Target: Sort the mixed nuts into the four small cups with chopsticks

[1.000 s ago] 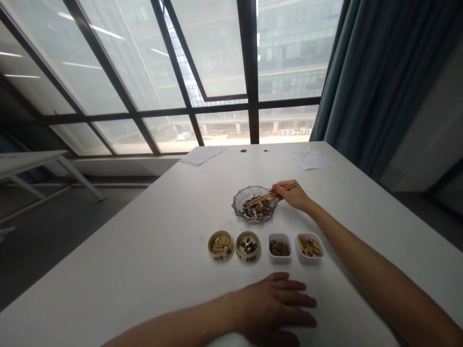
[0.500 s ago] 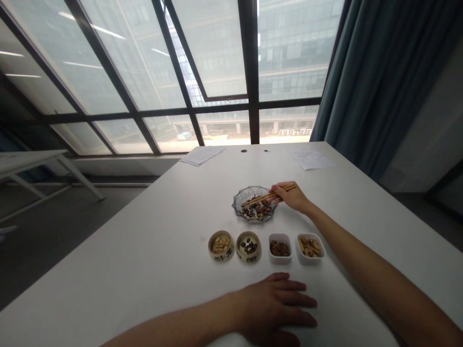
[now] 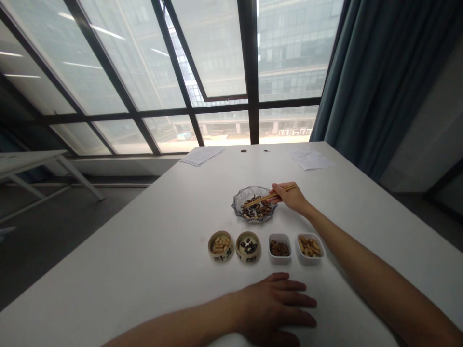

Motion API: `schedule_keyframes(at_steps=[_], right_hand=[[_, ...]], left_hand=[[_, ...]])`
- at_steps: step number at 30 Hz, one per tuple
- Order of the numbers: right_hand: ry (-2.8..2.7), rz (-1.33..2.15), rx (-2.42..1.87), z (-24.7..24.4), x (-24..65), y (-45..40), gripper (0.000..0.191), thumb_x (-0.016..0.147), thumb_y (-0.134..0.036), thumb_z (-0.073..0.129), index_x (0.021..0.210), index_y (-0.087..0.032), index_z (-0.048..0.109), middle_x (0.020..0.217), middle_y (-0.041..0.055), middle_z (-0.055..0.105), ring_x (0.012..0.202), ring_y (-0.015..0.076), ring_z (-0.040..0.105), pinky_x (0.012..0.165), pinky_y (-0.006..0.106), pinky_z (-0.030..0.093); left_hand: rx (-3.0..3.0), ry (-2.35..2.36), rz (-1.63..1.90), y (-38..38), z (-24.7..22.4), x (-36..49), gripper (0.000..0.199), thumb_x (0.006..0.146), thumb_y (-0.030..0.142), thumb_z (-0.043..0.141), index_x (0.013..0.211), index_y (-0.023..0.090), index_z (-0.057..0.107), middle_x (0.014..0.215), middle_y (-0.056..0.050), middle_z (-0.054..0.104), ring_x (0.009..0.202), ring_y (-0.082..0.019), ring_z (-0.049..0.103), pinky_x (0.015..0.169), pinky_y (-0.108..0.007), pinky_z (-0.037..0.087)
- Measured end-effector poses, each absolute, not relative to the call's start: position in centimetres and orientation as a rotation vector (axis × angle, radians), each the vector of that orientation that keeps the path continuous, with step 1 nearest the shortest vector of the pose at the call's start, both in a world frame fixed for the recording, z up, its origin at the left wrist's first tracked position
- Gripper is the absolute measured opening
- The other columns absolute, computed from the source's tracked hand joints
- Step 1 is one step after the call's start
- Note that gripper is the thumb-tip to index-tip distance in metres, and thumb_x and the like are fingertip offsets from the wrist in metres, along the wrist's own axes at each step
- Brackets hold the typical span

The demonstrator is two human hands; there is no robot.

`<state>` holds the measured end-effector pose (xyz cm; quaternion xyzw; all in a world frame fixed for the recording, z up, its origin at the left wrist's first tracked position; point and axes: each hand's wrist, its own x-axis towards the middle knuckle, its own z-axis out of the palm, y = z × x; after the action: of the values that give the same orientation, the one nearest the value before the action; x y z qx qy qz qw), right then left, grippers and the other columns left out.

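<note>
Head view shows two hands at a white table (image 3: 173,231). The right hand (image 3: 291,194) is at the edge of a glass bowl (image 3: 239,196). Its fingers are closed around a pair of chopsticks (image 3: 261,198), and the tips point down into the bowl, at the left side of the pile of mixed bits (image 3: 265,210). I cannot tell if the tips are pinching a bit or just touching the pile. The left hand (image 3: 278,306) lies palm down on the table, fingers spread apart, holding nothing. It is just in front of the two white boxes.

Four small pots stand in a row between the glass bowl and the left hand. The left round pot (image 3: 217,256) has peanuts (image 3: 220,244) in it. The right round pot (image 3: 249,259) has some dark seeds (image 3: 249,247), with part of its bottom showing. The left white box (image 3: 279,260) has long brown bits (image 3: 279,247), and the right white box (image 3: 310,260) has yellow-brown bits (image 3: 310,246).

It looks like a sorting job, one kind to each pot. I would say it is partly done: all four pots have something in them, but lots of dark and brown bits are left in the glass bowl.
</note>
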<state>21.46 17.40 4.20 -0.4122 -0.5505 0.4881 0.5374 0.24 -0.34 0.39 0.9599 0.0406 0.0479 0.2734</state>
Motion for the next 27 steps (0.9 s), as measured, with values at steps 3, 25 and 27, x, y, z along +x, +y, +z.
schedule_keyframes(at_steps=[3,25,27], right_hand=[[-1.281,1.148,-0.971,4.4,21.6,17.4,0.060,0.069,-0.075,0.081,0.071,-0.016,0.076,0.068,0.0137,0.078,0.062,0.0294,0.079,0.057,0.034,0.069],[-1.522,1.601,-0.821,8.6,24.7,15.2,0.057,0.079,-0.064,0.082,0.079,-0.007,0.078,0.065,0.0154,0.076,0.053,0.0189,0.075,0.046,0.018,0.057],[-1.528,1.607,-0.822,8.5,24.6,15.1,0.057,0.079,-0.064,0.081,0.080,-0.008,0.077,0.066,0.0151,0.077,0.053,0.0190,0.075,0.046,0.018,0.057]], left_hand=[[2.577,0.109,0.125,-0.3,0.6,0.2,0.053,0.098,0.044,0.051,0.148,0.026,0.053,0.162,-0.005,0.047,0.158,-0.027,0.033,0.133,-0.049,0.018],[2.588,0.123,0.112,-0.4,0.5,0.2,0.052,0.098,0.044,0.051,0.147,0.026,0.053,0.162,-0.004,0.047,0.158,-0.026,0.032,0.133,-0.048,0.016],[2.587,0.121,0.116,-0.4,0.5,0.2,0.053,0.098,0.044,0.051,0.147,0.026,0.053,0.162,-0.004,0.047,0.158,-0.026,0.032,0.133,-0.048,0.017]])
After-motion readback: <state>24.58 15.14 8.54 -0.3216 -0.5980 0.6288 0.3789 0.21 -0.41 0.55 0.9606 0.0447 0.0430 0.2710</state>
